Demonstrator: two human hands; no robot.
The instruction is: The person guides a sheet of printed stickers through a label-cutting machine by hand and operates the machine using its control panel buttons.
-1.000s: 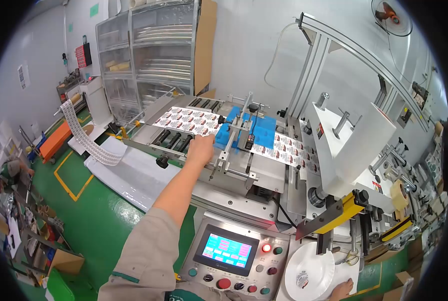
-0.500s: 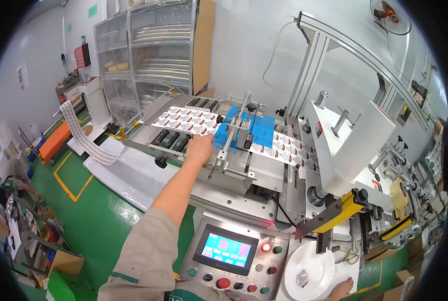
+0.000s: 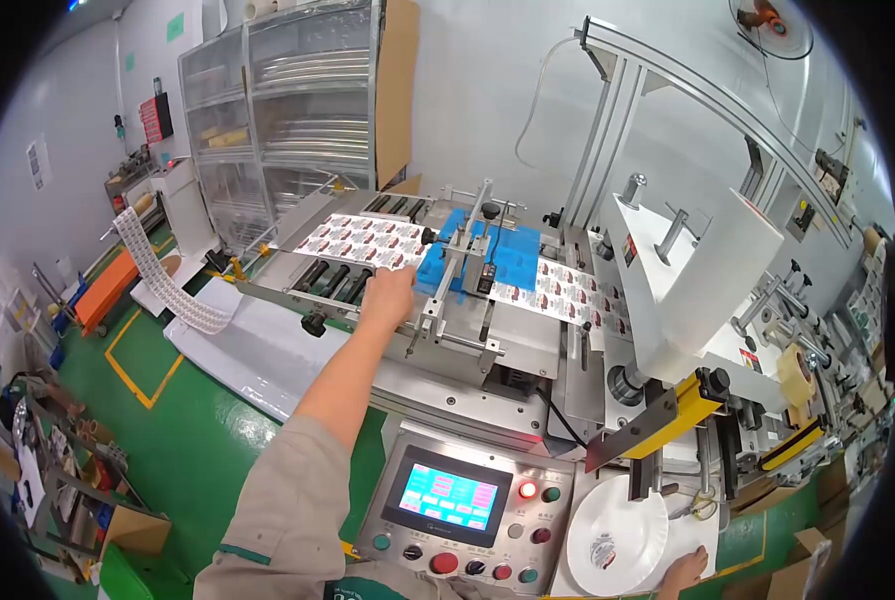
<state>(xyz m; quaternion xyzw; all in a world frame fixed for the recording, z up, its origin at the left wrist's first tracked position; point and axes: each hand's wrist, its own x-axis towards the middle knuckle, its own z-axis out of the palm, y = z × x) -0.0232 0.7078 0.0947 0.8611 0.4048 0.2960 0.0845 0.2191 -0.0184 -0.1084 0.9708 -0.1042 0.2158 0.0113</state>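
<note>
My left hand (image 3: 387, 297) reaches to the near edge of a printed label sheet (image 3: 361, 241) on the machine bed, just left of a blue sheet (image 3: 515, 255). Its fingers are bent at the sheet's edge, and their tips are too small to make out. More printed labels (image 3: 559, 291) show right of the blue sheet. At the bottom right my right hand (image 3: 684, 571) lies on a white surface beside a white plate (image 3: 617, 535) that bears a small printed label. Its fingers are partly spread and hold nothing.
Below the machine bed is a control panel with a lit screen (image 3: 449, 496) and buttons. A yellow bar (image 3: 679, 417) and a large white roll (image 3: 719, 285) stand at the right. A wrapped shelf (image 3: 312, 110) is behind. At the far left, a blurred person bends over.
The view has shifted slightly, moving the machine left in the frame. My left hand stays at the label sheet's edge, and my right hand stays beside the plate.
</note>
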